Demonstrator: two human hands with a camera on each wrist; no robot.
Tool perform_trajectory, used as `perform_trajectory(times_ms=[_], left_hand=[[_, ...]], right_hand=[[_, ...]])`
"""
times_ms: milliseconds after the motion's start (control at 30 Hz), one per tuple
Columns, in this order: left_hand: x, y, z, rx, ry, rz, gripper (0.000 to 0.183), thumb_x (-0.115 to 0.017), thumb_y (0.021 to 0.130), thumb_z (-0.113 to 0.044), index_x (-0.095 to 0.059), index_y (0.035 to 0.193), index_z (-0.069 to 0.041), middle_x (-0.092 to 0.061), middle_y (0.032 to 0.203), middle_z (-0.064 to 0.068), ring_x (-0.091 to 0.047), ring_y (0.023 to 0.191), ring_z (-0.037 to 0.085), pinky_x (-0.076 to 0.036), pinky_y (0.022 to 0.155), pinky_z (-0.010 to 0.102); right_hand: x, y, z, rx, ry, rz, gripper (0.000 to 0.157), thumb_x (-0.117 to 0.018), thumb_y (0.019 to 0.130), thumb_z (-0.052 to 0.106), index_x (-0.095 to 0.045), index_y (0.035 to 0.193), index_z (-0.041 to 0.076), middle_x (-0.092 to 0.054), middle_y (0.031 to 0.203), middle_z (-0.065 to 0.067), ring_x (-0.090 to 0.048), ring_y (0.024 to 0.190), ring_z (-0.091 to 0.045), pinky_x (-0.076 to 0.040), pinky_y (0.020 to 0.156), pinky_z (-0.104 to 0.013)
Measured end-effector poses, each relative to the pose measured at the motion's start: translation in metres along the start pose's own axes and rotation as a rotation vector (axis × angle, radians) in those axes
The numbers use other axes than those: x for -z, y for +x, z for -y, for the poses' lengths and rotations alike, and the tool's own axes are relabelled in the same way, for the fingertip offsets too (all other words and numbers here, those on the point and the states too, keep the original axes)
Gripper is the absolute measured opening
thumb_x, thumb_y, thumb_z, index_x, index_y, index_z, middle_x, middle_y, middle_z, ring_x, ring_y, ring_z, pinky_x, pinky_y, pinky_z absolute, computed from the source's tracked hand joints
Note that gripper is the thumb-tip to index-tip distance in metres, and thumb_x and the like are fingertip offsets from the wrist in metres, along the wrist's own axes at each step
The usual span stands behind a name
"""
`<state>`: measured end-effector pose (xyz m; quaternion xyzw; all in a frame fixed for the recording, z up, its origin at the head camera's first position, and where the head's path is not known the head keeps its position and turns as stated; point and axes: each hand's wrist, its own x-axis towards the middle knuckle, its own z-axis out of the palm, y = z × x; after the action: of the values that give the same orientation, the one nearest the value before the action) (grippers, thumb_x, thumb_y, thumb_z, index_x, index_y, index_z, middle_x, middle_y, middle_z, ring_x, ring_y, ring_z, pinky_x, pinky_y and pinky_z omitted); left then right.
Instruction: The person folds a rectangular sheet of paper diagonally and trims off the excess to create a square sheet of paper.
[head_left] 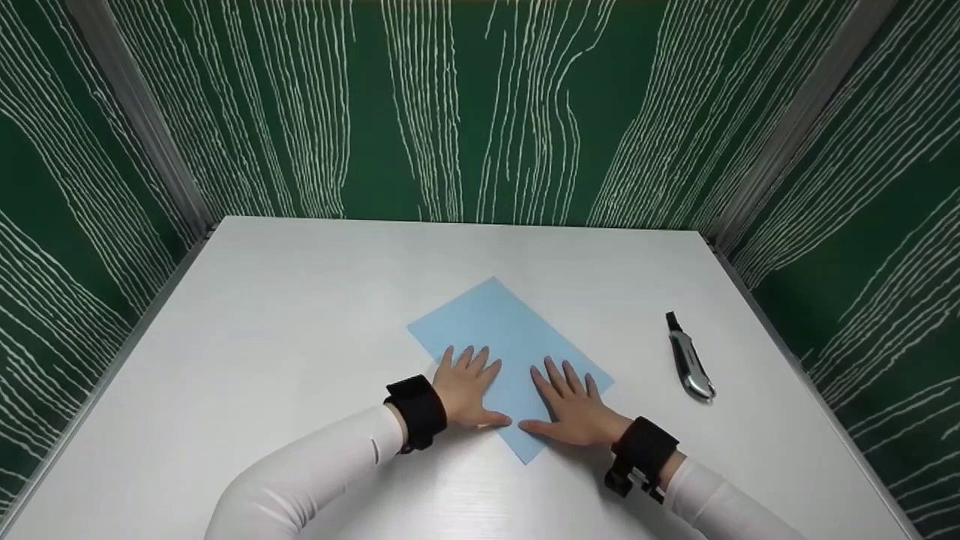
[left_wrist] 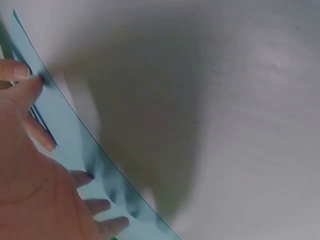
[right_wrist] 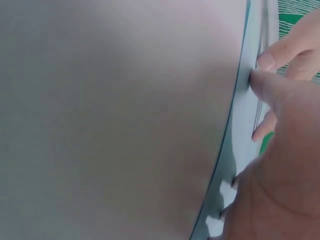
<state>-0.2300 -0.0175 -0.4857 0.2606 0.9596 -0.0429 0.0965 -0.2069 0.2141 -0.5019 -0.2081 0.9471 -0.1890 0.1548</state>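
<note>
A light blue sheet of paper (head_left: 499, 322) lies flat and turned at an angle on the white table. My left hand (head_left: 465, 388) rests on its left edge with the fingers spread and straight. On its lower right part lies my right hand (head_left: 576, 409), fingers spread too. The two thumbs point at each other, with a small gap between them, above the sheet's near corner. In the left wrist view the fingertips touch the blue paper (left_wrist: 67, 120) near its edge. The right wrist view shows the thumb at the paper (right_wrist: 242, 105) as well.
A grey and black utility knife (head_left: 691, 364) lies on the table to the right of the paper. The white table (head_left: 300, 300) ends at green walls (head_left: 367, 112) with white wavy lines at the back and sides. Metal posts (head_left: 795, 120) stand at the far corners.
</note>
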Motion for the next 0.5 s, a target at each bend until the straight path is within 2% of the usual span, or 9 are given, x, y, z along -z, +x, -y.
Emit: perform_trajectory(times_ms=[67, 200, 367, 500], left_hand=[[-0.003, 0.002, 0.008, -0.027, -0.043, 0.027, 0.100, -0.054, 0.088, -0.079, -0.025, 0.165, -0.021, -0.023, 0.173, 0.007, -0.024, 0.161, 0.030, -0.019, 0.131, 0.055], [-0.011, 0.005, 0.019, -0.051, -0.095, 0.040, 0.106, -0.057, 0.085, -0.081, -0.020, 0.166, -0.023, -0.017, 0.175, 0.007, -0.018, 0.162, 0.031, -0.016, 0.131, 0.057], [-0.013, 0.000, 0.023, -0.061, -0.185, 0.039, 0.106, -0.059, 0.086, -0.077, -0.018, 0.166, -0.023, -0.012, 0.175, 0.007, -0.012, 0.163, 0.032, -0.014, 0.130, 0.061], [-0.011, -0.004, 0.023, -0.079, -0.225, 0.037, 0.103, -0.060, 0.088, -0.073, -0.019, 0.166, -0.021, -0.012, 0.175, 0.009, -0.012, 0.163, 0.035, -0.015, 0.129, 0.063]], right_hand=[[-0.002, 0.002, 0.000, 0.018, -0.005, 0.011, 0.095, -0.058, 0.098, 0.059, -0.018, 0.164, 0.004, -0.005, 0.172, -0.027, -0.001, 0.157, -0.056, -0.002, 0.119, -0.080], [-0.002, 0.003, 0.000, 0.033, -0.037, 0.015, 0.094, -0.059, 0.099, 0.058, -0.017, 0.165, 0.006, -0.006, 0.172, -0.025, -0.003, 0.158, -0.053, -0.004, 0.120, -0.079], [-0.001, 0.004, -0.003, 0.040, -0.054, 0.035, 0.102, -0.062, 0.094, 0.063, -0.014, 0.165, 0.008, -0.004, 0.173, -0.023, -0.001, 0.159, -0.052, -0.004, 0.121, -0.078], [0.001, 0.005, -0.006, 0.079, -0.059, 0.052, 0.112, -0.070, 0.087, 0.065, -0.014, 0.166, 0.008, -0.002, 0.173, -0.024, -0.001, 0.159, -0.053, -0.004, 0.120, -0.079]])
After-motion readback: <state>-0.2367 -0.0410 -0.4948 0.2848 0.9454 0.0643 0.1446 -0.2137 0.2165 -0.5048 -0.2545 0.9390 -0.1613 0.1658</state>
